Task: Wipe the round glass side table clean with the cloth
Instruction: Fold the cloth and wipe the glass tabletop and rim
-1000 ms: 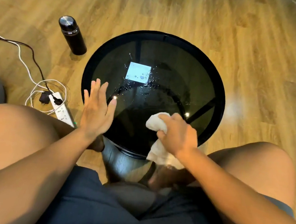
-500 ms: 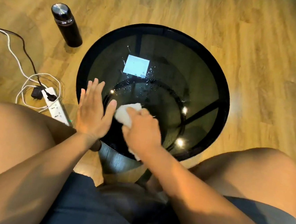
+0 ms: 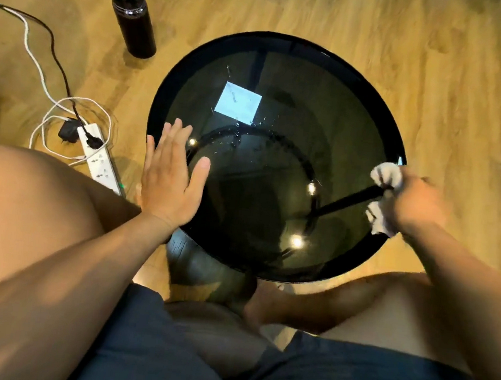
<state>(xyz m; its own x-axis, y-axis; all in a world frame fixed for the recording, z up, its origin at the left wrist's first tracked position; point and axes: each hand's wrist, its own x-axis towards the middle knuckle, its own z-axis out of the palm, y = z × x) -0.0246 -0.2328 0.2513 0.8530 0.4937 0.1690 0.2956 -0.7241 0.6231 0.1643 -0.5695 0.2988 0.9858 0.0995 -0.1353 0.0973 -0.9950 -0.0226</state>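
Observation:
The round glass side table (image 3: 336, 112), dark with a black rim, stands on the wood floor between my knees. Water droplets glint near a bright square reflection at its upper middle. My left hand (image 3: 170, 179) lies flat, fingers spread, on the table's left edge and holds nothing. My right hand (image 3: 416, 202), blurred by motion, grips a crumpled white cloth (image 3: 386, 175) at the table's right edge; part of the cloth hangs below the hand.
A black flask (image 3: 133, 16) stands on the floor to the upper left of the table. A white power strip (image 3: 100, 160) with plugs and looped cables lies by my left knee. My bare knees flank the table.
My right hand has swept the cloth from the near-left part of the glass across to the right edge. My left hand has stayed on the left rim.

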